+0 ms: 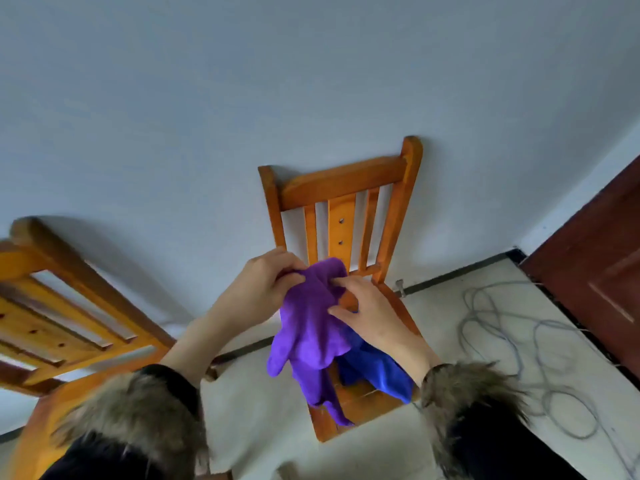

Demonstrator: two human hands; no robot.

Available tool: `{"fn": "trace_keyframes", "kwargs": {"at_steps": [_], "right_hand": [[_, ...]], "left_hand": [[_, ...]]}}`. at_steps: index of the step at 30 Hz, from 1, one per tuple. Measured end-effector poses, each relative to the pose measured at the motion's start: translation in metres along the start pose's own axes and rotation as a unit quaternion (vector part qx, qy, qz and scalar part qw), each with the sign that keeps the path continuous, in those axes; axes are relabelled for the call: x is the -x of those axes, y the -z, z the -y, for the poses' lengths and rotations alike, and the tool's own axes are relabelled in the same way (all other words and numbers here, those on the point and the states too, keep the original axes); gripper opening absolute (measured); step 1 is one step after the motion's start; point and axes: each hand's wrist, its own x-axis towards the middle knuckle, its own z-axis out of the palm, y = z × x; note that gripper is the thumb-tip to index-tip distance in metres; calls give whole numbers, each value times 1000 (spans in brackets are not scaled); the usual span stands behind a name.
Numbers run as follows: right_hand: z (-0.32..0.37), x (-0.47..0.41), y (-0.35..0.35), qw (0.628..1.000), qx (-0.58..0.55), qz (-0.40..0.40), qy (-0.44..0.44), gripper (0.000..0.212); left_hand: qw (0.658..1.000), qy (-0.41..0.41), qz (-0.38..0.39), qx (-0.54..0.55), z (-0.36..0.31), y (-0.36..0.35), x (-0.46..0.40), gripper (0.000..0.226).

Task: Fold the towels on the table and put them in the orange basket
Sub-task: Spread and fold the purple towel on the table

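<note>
Both hands held the purple towel (311,327) up before the chair (346,195): left hand (263,289) bunching its top, right hand (367,313) pinching an edge. It hung limp, light; corners looked best to grasp.

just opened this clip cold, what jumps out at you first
The purple towel in mid-frame grabs the eye: the left hand holds its top edge and the right hand pinches it, so it hangs bunched and unfolded. Behind it a blue towel lies on the seat of an orange wooden chair against the pale wall. A grey cable loops over the floor at right.
</note>
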Motion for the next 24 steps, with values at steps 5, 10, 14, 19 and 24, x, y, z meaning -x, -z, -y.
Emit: {"fn": "trace_keyframes", "kwargs": {"at_steps": [5,10,14,19,24], "right_hand": [[99,-3,10,997,17,-19,73,19],[208,1,-7,987,22,-9,159,12],[298,16,-47,973,13,21,229,7],[411,63,-134,939,30,84,333,9],[525,122,-249,899,36,113,422,8]], "left_hand": [[990,39,-131,-28,-26,95,47,12],[966,110,-227,-61,-23,180,132,13],[939,174,-287,-76,-5,237,229,8],[904,256,-330,-92,22,292,376,8],[855,331,-385,-111,45,342,540,8]]}}
